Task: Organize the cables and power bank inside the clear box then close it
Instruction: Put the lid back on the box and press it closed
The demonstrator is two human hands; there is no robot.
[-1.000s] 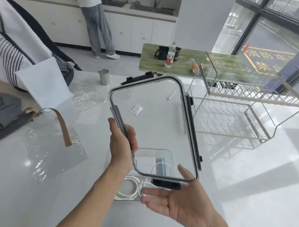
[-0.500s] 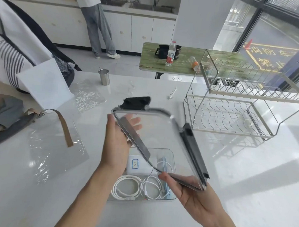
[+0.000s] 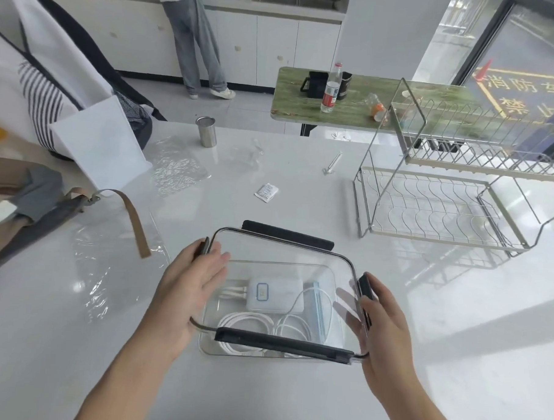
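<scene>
A clear box (image 3: 206, 349) stands on the white table in front of me. Inside it lie a white power bank (image 3: 275, 294), coiled white cables (image 3: 245, 322) and a flat blue packet (image 3: 316, 306). The clear lid (image 3: 283, 254), edged with black latches, hovers nearly flat just above the box, slightly askew. My left hand (image 3: 189, 288) holds the lid's left edge, fingers lying on top. My right hand (image 3: 381, 325) grips the right edge at its black latch.
A wire dish rack (image 3: 444, 204) stands at the right. Farther back are a steel cup (image 3: 206, 131), a small white sachet (image 3: 266, 192) and crinkled plastic bags (image 3: 176, 167). Bags and a brown strap (image 3: 132, 222) lie left. A person (image 3: 194, 41) stands at the far counter.
The lid was upright a second ago, then tilted down; now it is nearly level over the box. My right hand moved from under the lid's lower edge to its right side.
</scene>
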